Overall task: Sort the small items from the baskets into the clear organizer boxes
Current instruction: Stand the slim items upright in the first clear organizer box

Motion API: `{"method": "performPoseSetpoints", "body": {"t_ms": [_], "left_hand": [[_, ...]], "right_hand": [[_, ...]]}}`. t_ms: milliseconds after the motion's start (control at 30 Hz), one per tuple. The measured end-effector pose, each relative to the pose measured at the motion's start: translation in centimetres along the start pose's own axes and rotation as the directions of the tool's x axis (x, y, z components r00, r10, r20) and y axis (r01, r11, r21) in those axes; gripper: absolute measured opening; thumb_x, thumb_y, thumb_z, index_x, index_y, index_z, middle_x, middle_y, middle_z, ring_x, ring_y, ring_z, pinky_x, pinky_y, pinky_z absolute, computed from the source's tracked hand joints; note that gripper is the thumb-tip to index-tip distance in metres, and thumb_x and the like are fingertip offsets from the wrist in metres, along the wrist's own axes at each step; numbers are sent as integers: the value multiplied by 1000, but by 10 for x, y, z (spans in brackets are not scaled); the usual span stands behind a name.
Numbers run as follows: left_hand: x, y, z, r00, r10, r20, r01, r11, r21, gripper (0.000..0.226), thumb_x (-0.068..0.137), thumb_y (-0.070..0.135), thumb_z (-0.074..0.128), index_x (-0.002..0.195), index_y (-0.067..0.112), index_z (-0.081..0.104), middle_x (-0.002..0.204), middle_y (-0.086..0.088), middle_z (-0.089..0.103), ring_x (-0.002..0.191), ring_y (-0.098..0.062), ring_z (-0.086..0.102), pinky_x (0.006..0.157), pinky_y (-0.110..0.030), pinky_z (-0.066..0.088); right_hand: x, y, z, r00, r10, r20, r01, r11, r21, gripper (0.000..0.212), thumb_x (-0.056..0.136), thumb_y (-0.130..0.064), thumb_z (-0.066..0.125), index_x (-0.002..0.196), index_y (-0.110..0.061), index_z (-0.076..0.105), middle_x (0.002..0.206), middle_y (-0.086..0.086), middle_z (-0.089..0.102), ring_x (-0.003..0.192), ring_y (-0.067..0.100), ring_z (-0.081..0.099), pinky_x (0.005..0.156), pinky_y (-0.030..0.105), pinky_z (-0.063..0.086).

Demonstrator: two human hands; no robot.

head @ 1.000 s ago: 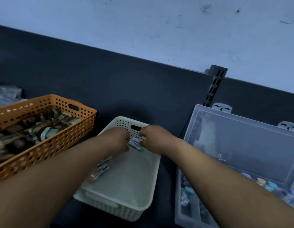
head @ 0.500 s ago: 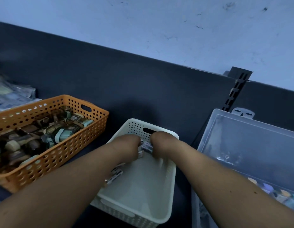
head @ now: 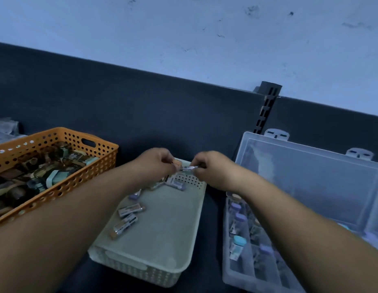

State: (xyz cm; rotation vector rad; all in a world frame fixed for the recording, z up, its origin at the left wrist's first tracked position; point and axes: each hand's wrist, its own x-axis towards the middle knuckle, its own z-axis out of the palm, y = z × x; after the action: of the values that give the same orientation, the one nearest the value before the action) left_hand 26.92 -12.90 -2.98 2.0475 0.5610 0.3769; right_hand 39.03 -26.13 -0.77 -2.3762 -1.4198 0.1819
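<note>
Lifted out of the cream perforated plastic basket (head: 169, 233) since a moment ago, my left hand (head: 157, 163) and right hand (head: 213, 169) each pinch one end of a small barcode-labelled tube with an orange cap (head: 188, 168), just above the basket's far rim. More such tubes (head: 129, 210) lie loose on its floor; an orange perforated basket (head: 63, 185) stands left, a clear compartmented organizer box (head: 306, 178), lid open, right

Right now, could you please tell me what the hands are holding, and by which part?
One small labelled tube, held over the white basket: the left hand pinches its orange-capped end, the right hand pinches the opposite end.
</note>
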Motion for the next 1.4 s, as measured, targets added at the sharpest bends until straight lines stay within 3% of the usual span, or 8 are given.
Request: {"method": "performPoseSetpoints", "body": {"t_ms": [167,267,367,567,833,1100,1300,1400], "left_hand": [[0,34,28,989,141,54,-136,986,-94,8,89,13,63,88,20,65,74,2,63,68,-14,55,67,-30,47],[-4,56,53,976,196,98,-184,976,-120,9,89,12,64,83,18,67,70,2,63,66,-14,55,65,-30,46],[-9,77,81,963,227,148,-212,971,-113,7,89,12,62,86,14,68,65,3,59,59,-10,51,59,-22,44],[-13,107,128,940,263,217,-251,965,-80,7,85,14,67,80,17,69,67,1,61,63,-13,55,66,-29,48],[-11,124,168,937,247,246,-261,965,24,1,85,14,66,84,14,67,63,3,59,58,-14,54,60,-30,50],[-8,117,186,946,192,263,-233,963,138,10,81,12,70,73,18,68,74,-2,69,69,-17,62,70,-34,54],[-8,114,192,934,201,296,-270,939,213,12,82,14,70,74,21,68,78,2,70,77,-16,67,67,-32,56],[-7,111,196,930,194,312,-277,928,248,12,83,14,69,76,23,68,78,4,68,73,-13,65,57,-27,54]], "right_hand": [[-41,28,-31,992,77,-100,-45,957,288,10,89,-17,66,79,-13,64,65,-3,60,61,11,55,63,28,46],[-69,48,-50,984,128,-124,-80,939,334,14,87,-13,69,75,-15,62,66,-1,60,63,12,55,66,30,47],[-96,68,-64,975,170,-140,-120,943,309,13,86,-12,70,76,-17,63,69,-2,60,66,12,53,72,34,49],[-140,109,-79,949,263,-175,-208,937,280,12,87,-13,67,77,-18,64,71,-3,62,73,16,57,85,44,52],[-165,139,-85,934,299,-197,-273,951,148,11,88,-15,68,78,-19,63,69,-7,60,67,10,54,71,28,47],[-164,153,-70,936,324,-137,-316,946,79,6,87,-19,69,81,-18,67,83,5,70,75,20,65,72,33,53],[-160,158,-64,938,341,-66,-336,939,74,7,85,-18,71,78,-18,69,83,5,71,79,26,69,72,36,59],[-158,159,-62,937,349,-36,-346,936,68,4,86,-16,69,82,-17,70,84,7,72,77,28,70,70,37,59]]}}
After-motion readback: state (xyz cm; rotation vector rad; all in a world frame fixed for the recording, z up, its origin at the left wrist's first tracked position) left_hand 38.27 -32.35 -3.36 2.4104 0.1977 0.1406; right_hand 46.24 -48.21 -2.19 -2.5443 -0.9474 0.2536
